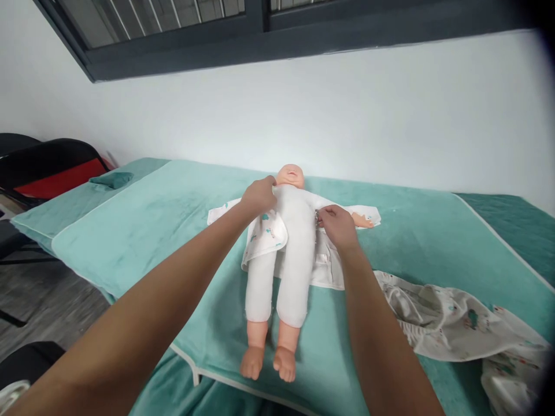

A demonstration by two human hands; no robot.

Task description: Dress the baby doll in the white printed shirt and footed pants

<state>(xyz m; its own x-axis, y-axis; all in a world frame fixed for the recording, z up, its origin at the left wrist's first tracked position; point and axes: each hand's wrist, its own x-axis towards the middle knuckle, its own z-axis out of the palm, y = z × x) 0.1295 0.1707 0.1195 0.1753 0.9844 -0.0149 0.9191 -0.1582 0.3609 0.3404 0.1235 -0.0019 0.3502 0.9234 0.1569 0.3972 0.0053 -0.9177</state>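
Observation:
A baby doll (295, 231) lies on its back, its soft body white and its head away from me. A white printed baby shirt (264, 237) is on its arms and spread at the front, one front panel folded over the doll's left-hand side in view, the other lying flat beside the torso. My left hand (260, 195) is closed on the shirt's edge near the doll's neck. Beside the torso, the fingers of my right hand (336, 222) pinch the shirt's other edge; a small dark detail shows at the fingertips.
The doll rests on a green cloth-covered table (173, 214) against a white wall (303, 115). Printed baby trousers (446, 318) lie crumpled at the right. Black chairs (52, 167) stand at the left, and a dark-framed window (173, 52) is above.

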